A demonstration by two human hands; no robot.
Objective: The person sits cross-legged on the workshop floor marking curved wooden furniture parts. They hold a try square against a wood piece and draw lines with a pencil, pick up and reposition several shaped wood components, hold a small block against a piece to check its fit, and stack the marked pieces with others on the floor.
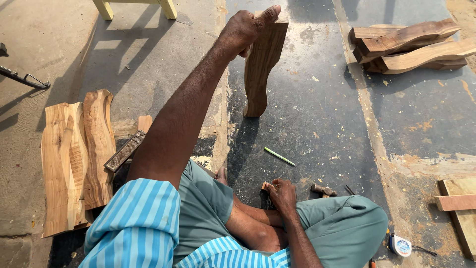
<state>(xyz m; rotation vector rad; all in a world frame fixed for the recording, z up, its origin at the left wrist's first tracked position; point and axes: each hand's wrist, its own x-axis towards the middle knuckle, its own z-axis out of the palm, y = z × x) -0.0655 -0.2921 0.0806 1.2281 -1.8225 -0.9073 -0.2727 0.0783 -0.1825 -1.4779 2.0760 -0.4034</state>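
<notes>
I sit cross-legged on a concrete floor. My left hand (246, 31) is stretched out far ahead and grips the top of a curved, dark wooden leg (260, 69) that stands upright on the floor. Close to my knees, my right hand (282, 193) is closed on a small wooden-handled tool (267, 187) resting on the ground; most of the tool is hidden under the hand. A green pencil (279, 156) lies on the floor between the two hands.
Curved wooden pieces (74, 159) lie at my left with a rasp (126, 149) on them. More carved legs (411, 44) are stacked far right. A hammer (323, 189), a tape measure (400, 245) and planks (458, 206) lie at right. A stool's legs (135, 8) stand far back.
</notes>
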